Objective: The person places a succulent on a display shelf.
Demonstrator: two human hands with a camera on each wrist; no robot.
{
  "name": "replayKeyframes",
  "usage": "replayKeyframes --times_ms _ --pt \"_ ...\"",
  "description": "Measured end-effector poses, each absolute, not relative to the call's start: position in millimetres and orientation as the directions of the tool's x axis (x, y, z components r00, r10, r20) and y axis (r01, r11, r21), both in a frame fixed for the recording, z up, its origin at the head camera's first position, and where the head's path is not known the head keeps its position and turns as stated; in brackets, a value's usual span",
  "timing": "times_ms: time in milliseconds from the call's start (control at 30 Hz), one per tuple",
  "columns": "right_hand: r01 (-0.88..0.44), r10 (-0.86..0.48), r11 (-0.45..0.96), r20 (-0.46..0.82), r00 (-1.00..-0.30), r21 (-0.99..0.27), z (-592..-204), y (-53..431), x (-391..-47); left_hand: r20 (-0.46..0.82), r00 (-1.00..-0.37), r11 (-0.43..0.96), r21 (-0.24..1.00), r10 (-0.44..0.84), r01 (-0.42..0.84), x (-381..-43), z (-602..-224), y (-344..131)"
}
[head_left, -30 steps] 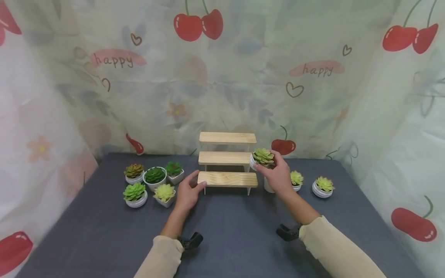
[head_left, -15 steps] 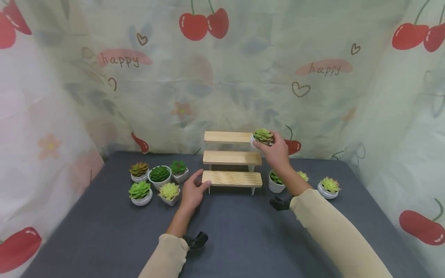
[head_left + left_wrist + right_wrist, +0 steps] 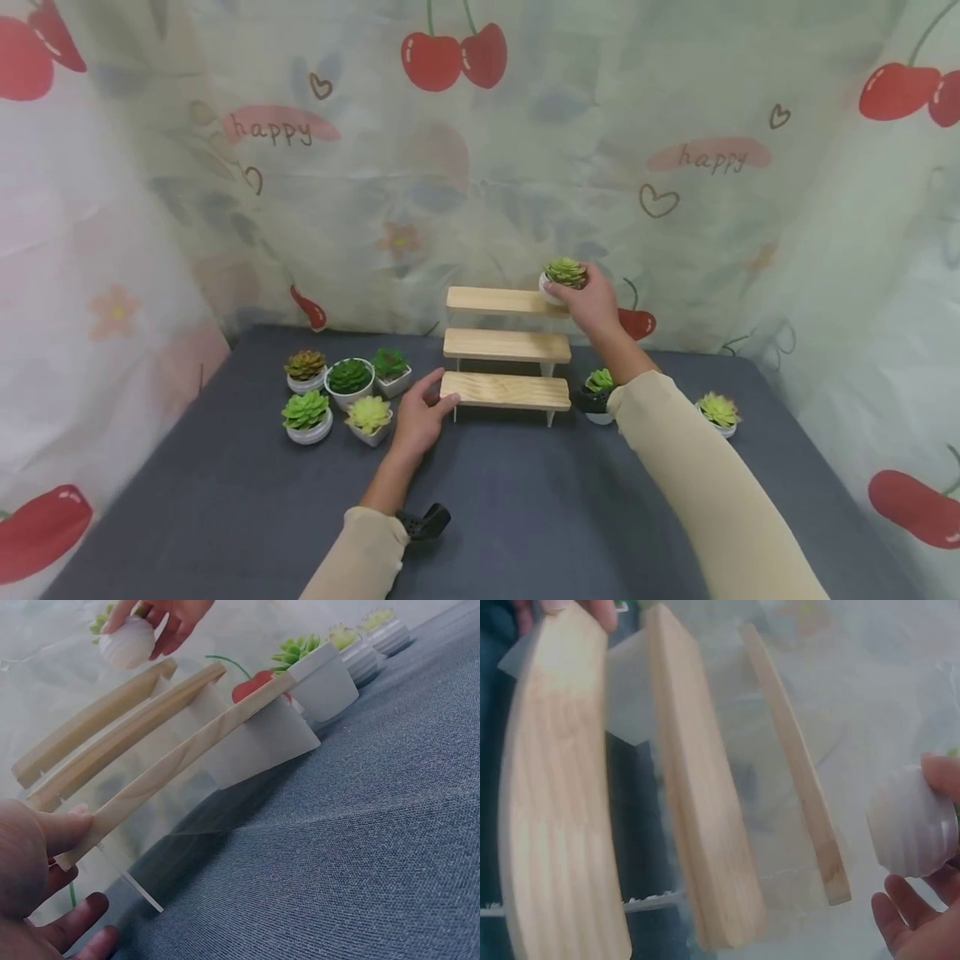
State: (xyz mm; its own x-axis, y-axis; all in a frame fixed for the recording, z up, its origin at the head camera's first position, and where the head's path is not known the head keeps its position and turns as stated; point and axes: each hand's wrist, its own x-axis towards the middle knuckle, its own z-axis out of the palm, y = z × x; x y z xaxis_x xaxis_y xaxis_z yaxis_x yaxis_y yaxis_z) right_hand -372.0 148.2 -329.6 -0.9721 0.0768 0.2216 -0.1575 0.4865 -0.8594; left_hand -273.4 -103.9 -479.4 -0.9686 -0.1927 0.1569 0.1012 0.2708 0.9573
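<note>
Since the frame from a second ago, right hand (image 3: 596, 304) has carried one potted plant (image 3: 564, 272) up from beside the middle shelf (image 3: 507, 345) to the right end of the top shelf (image 3: 493, 300), so the lift looks mostly done. Left wrist view shows its white pot just above that board, apart from it; right wrist view shows a gap too, so it isn't resting on wood. Right thumb and fingers grasp the pot's sides, plant roughly upright. Left hand (image 3: 417, 422) has stayed put, pinching the left end of the bottom shelf (image 3: 506, 390), thumb on top, other fingers loose below; probably steadies the boards. Right sleeve (image 3: 693, 467) now hides a pale plant (image 3: 343, 637) from the head view; left wrist view has it between the green plant (image 3: 599, 381) beside the shelves and the far-right plant (image 3: 718, 409). Five grouped plants (image 3: 349, 377) on the left of the dark table (image 3: 510, 525): no change.
</note>
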Motion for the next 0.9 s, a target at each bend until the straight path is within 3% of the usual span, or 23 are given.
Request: replayKeyframes --times_ms 900 --pt "-0.150 0.043 0.503 0.198 -0.979 -0.851 -344 139 -385 0.168 -0.966 0.289 0.951 -0.195 0.107 -270 -477 -102"
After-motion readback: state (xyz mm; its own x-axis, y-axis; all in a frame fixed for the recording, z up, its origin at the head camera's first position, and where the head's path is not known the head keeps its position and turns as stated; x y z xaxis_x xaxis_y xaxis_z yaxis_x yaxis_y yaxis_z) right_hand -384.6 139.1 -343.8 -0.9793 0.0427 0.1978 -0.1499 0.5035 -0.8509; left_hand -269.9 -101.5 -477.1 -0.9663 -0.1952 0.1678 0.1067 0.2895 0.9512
